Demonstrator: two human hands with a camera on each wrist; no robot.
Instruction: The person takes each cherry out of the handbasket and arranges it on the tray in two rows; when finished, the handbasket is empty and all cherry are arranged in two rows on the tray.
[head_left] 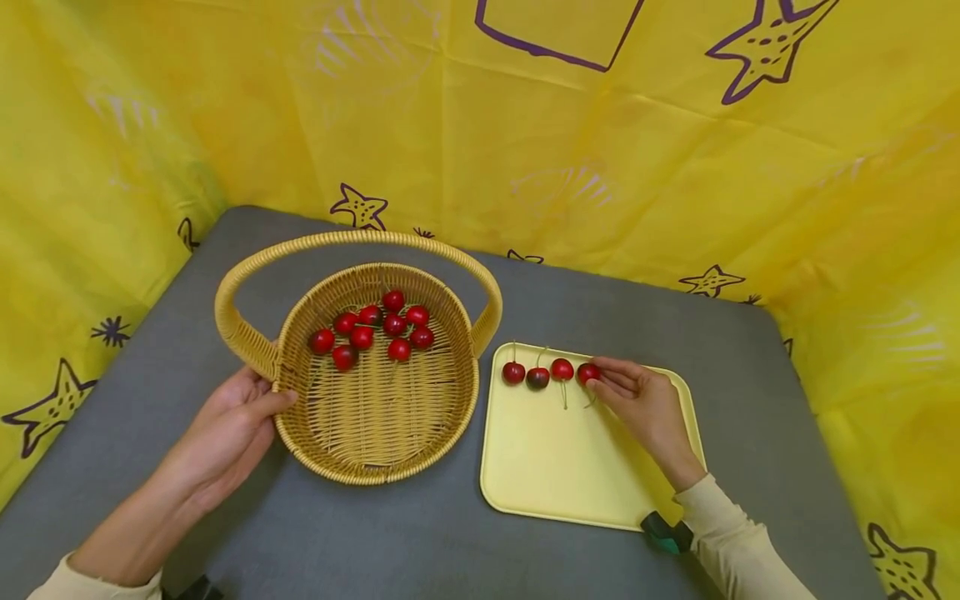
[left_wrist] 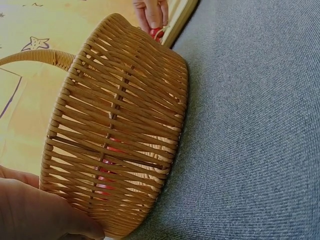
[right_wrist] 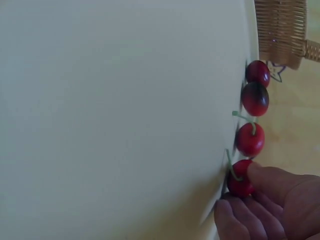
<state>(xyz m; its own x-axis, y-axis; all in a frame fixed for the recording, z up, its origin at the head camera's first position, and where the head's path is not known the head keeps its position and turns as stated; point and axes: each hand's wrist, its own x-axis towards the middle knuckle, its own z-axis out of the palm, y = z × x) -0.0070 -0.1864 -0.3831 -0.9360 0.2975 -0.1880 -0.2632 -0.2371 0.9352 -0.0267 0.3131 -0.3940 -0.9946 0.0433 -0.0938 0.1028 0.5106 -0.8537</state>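
Note:
My left hand (head_left: 236, 425) grips the left rim of a round wicker basket (head_left: 378, 471), thumb over the edge beside the handle's foot. Several red cherries (head_left: 362, 337) lie inside, mostly toward the far side. Over on the right, my right hand (head_left: 647, 406) pinches a cherry (right_wrist: 241, 177) between thumb and fingers at the far part of a pale yellow tray (head_left: 570, 467). Left of it, three more cherries (head_left: 562, 370) stand in a row along the tray's far edge. From the left wrist view, the basket's woven side (left_wrist: 115, 115) hides most of its contents.
Both basket and tray rest on a grey cloth-covered table (head_left: 442, 542). The basket's tall arched handle (head_left: 360, 238) rises above its far side. Yellow curtains (head_left: 525, 125) with starfish drawings hang behind and at both sides. A dark wrist strap (head_left: 663, 533) shows by the right sleeve.

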